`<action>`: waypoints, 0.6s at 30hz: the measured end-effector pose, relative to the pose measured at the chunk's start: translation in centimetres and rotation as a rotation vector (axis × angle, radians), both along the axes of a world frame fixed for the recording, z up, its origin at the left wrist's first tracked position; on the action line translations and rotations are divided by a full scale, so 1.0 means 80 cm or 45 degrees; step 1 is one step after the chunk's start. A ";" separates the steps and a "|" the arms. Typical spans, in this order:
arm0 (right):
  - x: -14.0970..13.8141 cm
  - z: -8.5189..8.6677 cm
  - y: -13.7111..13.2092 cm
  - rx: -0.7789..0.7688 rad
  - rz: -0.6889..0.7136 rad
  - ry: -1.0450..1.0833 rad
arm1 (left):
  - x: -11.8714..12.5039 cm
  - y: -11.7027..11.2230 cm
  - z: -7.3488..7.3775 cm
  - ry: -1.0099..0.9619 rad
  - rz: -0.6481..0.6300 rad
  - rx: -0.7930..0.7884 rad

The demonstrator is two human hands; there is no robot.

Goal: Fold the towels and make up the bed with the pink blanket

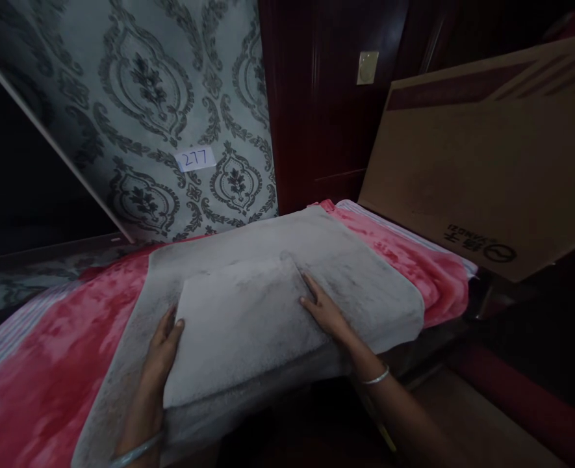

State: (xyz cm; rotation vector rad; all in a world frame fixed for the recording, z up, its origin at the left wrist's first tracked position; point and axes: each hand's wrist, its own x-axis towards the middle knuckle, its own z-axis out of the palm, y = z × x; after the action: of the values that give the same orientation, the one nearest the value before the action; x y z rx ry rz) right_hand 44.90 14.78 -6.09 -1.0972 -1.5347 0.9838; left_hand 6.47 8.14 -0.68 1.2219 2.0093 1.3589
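A grey, folded piece of soft, plush-looking cloth (238, 325) lies flat on a larger grey cloth (365, 279) of similar look. My left hand (164, 346) rests along the folded piece's left edge, thumb apart from the stretched fingers. At its right edge lies my right hand (325, 313), fingers extended forward and thumb spread toward the fold. Both hands touch or nearly touch the cloth, and neither grips it visibly. Each wrist wears a silvery bangle.
A red patterned blanket (67, 331) spreads beneath the grey cloth, over a striped sheet (4, 328). A large cardboard box (486, 156) stands at the right. Behind are patterned wallpaper (145, 84) with a paper label (195, 158) reading 277 and a dark red wooden panel (326, 97).
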 end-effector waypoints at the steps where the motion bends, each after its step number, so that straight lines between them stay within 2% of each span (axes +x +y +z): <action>1: 0.002 0.004 -0.002 0.003 0.041 -0.001 | -0.005 -0.003 -0.001 -0.067 -0.025 0.010; 5: 0.020 0.028 -0.006 -0.059 0.250 -0.041 | -0.028 -0.019 0.010 -0.472 -0.313 -0.105; 8: 0.036 0.042 -0.002 -0.079 0.346 -0.033 | -0.043 -0.029 0.027 -0.515 -0.457 -0.226; 11: 0.047 0.047 0.003 -0.171 0.450 -0.039 | -0.053 -0.030 0.036 -0.187 -0.597 -0.203; 13: 0.048 0.044 0.005 -0.223 0.544 -0.075 | -0.059 -0.027 0.033 0.120 -0.647 -0.114; 15: 0.045 0.038 0.007 -0.124 0.558 -0.121 | -0.064 -0.023 0.024 0.410 -0.662 -0.023; 18: 0.036 0.024 0.010 0.198 0.415 -0.226 | -0.073 -0.017 0.005 0.744 -0.651 0.071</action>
State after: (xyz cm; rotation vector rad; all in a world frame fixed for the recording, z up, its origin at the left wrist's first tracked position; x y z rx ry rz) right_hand 47.79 15.58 -4.19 -0.8585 -1.9442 0.9818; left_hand 0.64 6.77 -0.28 2.1651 1.7932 0.8700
